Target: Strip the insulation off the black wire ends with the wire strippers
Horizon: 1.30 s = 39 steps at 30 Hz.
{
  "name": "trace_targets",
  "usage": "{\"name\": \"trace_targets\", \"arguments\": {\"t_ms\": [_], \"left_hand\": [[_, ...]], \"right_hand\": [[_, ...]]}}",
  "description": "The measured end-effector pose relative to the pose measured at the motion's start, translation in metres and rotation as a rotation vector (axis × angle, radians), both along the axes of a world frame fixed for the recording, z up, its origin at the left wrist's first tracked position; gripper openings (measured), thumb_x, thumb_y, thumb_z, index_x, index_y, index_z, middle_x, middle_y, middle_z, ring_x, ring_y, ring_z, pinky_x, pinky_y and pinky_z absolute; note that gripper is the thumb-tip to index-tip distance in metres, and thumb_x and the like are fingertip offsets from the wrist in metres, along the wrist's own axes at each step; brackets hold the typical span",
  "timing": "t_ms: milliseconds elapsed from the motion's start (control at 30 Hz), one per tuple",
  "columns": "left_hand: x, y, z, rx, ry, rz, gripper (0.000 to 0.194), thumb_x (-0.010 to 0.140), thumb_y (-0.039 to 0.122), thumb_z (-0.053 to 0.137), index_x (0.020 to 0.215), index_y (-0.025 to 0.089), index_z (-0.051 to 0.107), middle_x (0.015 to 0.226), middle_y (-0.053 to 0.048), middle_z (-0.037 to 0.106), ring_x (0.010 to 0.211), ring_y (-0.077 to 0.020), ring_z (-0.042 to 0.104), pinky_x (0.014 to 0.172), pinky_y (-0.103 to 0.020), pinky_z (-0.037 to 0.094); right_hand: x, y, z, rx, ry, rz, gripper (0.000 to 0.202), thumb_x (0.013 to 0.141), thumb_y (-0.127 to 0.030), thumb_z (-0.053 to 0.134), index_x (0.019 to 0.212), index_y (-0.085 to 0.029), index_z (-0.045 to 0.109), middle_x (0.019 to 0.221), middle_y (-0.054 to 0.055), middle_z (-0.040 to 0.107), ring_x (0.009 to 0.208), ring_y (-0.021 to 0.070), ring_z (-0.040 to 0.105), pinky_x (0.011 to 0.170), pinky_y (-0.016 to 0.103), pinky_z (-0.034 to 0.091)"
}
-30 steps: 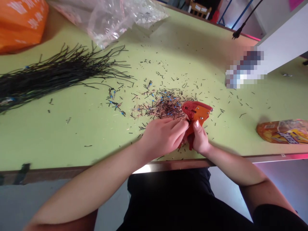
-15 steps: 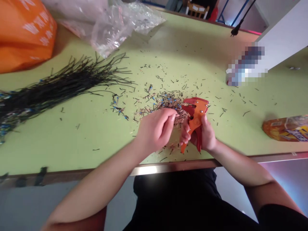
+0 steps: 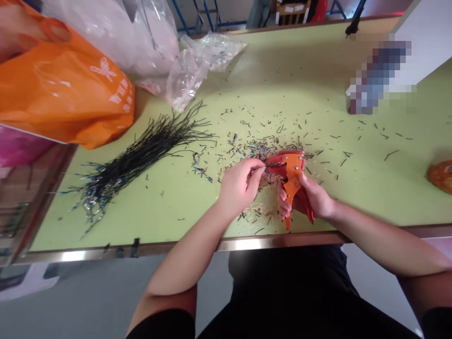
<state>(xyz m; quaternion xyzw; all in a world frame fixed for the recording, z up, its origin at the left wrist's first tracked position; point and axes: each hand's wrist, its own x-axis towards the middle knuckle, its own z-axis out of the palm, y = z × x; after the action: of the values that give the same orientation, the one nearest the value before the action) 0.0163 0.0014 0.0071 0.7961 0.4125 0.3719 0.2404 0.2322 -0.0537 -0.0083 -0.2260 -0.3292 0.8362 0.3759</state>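
The left hand [image 3: 238,183] and the tool [image 3: 294,172] cover part of the scraps [image 3: 259,149], and the strand [image 3: 267,165] at the left fingertips is too thin to trace into the tool's mouth. The tool hides part of the right hand [image 3: 319,198]. At the left edge the orange bag [image 3: 67,94] and pink bag [image 3: 21,146] are cut off; the top edge crops the clear bag [image 3: 141,40] and the plug's [image 3: 353,27] cord. The right edge cuts the amber packet [image 3: 442,175], white panel [image 3: 432,40] and table [image 3: 197,212]. Pixelation masks an item [image 3: 379,77] beside the panel.
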Motion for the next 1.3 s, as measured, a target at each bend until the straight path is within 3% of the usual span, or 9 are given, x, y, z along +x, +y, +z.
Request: {"name": "trace_targets", "arguments": {"t_ms": [233, 500, 667, 900, 1133, 1300], "left_hand": [[-0.002, 0.0, 0.001, 0.082, 0.104, -0.028, 0.019, 0.104, 0.02, 0.051, 0.11, 0.02, 0.068, 0.099, -0.006, 0.079, 0.086, -0.0177, 0.074, 0.081, -0.032, 0.058], [-0.004, -0.002, 0.001, 0.129, 0.237, 0.027, 0.015, 0.106, 0.022, 0.05, 0.111, 0.021, 0.063, 0.096, -0.004, 0.081, 0.08, -0.0163, 0.077, 0.068, -0.026, 0.055], [-0.005, -0.004, 0.002, 0.175, 0.24, 0.035, 0.012, 0.105, 0.02, 0.049, 0.112, 0.021, 0.058, 0.093, -0.003, 0.081, 0.071, -0.015, 0.074, 0.063, -0.027, 0.052], [-0.006, 0.0, 0.0, 0.132, 0.254, 0.03, 0.01, 0.106, 0.021, 0.048, 0.113, 0.022, 0.055, 0.089, -0.002, 0.08, 0.073, -0.0173, 0.075, 0.065, -0.029, 0.05], [-0.004, 0.0, 0.006, 0.03, 0.174, -0.031, 0.011, 0.106, 0.021, 0.046, 0.114, 0.023, 0.052, 0.08, 0.001, 0.074, 0.067, -0.0165, 0.069, 0.063, -0.03, 0.044], [-0.002, 0.001, -0.004, -0.083, -0.035, -0.058, 0.007, 0.107, 0.026, 0.048, 0.112, 0.023, 0.05, 0.07, 0.005, 0.06, 0.056, -0.0134, 0.054, 0.058, -0.029, 0.039]], "right_hand": [[-0.002, 0.0, -0.003, 0.019, -0.008, -0.001, 0.061, 0.096, -0.077, 0.058, 0.09, -0.017, 0.069, 0.069, 0.002, 0.066, 0.064, 0.0183, 0.068, 0.071, 0.035, 0.063], [-0.004, -0.002, -0.008, 0.048, -0.081, -0.023, 0.061, 0.097, -0.077, 0.058, 0.09, -0.017, 0.067, 0.069, 0.003, 0.067, 0.066, 0.0188, 0.068, 0.068, 0.033, 0.059], [-0.008, -0.004, -0.007, 0.08, -0.163, -0.072, 0.062, 0.095, -0.078, 0.06, 0.082, -0.018, 0.065, 0.06, -0.001, 0.059, 0.056, 0.0162, 0.061, 0.062, 0.032, 0.056], [-0.018, -0.005, -0.004, -0.02, -0.222, -0.113, 0.063, 0.09, -0.08, 0.064, 0.069, -0.021, 0.054, 0.053, -0.006, 0.046, 0.044, 0.0123, 0.044, 0.048, 0.029, 0.043], [-0.022, -0.007, -0.002, -0.041, -0.246, -0.125, 0.067, 0.087, -0.084, 0.065, 0.064, -0.023, 0.046, 0.049, -0.008, 0.038, 0.04, 0.01, 0.034, 0.042, 0.025, 0.033], [-0.02, -0.006, -0.002, -0.029, -0.248, -0.138, 0.069, 0.084, -0.087, 0.064, 0.064, -0.023, 0.046, 0.048, -0.009, 0.037, 0.038, 0.0094, 0.031, 0.041, 0.025, 0.034]]}}
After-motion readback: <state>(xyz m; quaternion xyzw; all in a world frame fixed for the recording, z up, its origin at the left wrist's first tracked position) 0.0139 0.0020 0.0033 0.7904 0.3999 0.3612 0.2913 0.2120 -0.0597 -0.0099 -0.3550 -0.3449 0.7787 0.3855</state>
